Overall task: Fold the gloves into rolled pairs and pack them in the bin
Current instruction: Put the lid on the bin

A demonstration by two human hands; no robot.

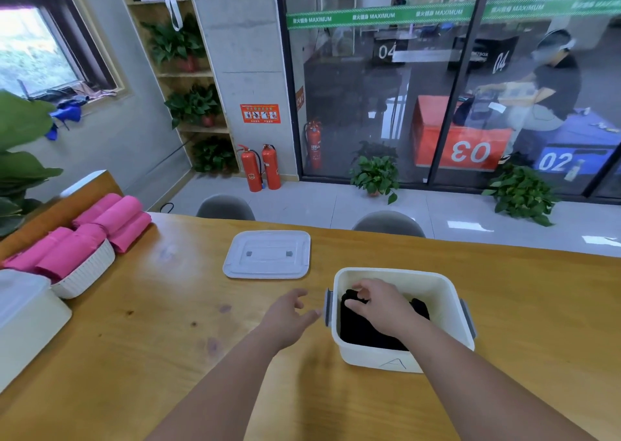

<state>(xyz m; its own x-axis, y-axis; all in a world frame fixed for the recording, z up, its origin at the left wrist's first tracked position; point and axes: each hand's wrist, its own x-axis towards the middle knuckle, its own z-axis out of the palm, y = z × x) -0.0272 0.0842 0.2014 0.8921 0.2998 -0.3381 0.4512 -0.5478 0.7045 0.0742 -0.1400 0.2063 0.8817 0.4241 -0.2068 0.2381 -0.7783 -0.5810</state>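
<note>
Black gloves (pixel 364 331) in a cream bin (pixel 403 350) — pink rolls (pixel 111 219), translucent white lid (pixel 267 254), honey-toned wooden table (pixel 151 340).

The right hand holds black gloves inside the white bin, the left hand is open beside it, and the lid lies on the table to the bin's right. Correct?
Not quite: in the head view the lid lies on the table left of the bin, not right. The right hand does hold black gloves inside; the left hand is open beside it.
</note>
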